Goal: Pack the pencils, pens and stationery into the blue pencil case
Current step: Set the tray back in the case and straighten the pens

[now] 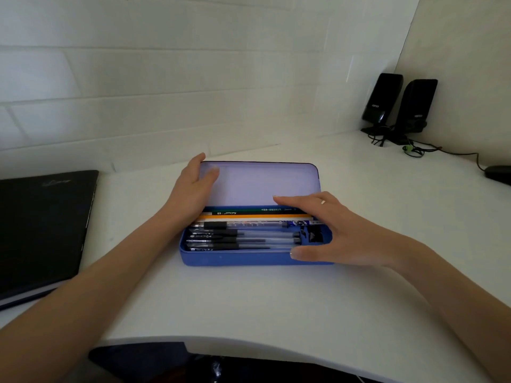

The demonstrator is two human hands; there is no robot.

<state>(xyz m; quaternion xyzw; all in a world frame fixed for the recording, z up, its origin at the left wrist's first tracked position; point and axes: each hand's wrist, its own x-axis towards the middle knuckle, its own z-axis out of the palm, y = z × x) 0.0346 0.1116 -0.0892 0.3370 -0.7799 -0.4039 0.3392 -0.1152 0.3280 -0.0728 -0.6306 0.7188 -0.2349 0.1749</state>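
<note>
A blue pencil case [235, 257] lies open in the middle of the white desk, its pale lid [262, 183] raised toward the wall. Inside lie a green pencil [260, 210], an orange pencil [257, 217], a patterned pen [257, 224] and several clear pens with black grips [243, 240]. A small black item [315, 236] sits in the right compartment. My left hand [193, 189] holds the lid's left edge, thumb on its inner face. My right hand [331, 230] spans the case's right end, fingers straight over the pencils, thumb against the front wall.
A closed black laptop [41, 230] lies at the left. Two black speakers [398, 103] with cables stand in the far right corner, and a black mouse [499, 174] sits at the right edge. The desk's front edge [249, 346] curves near me.
</note>
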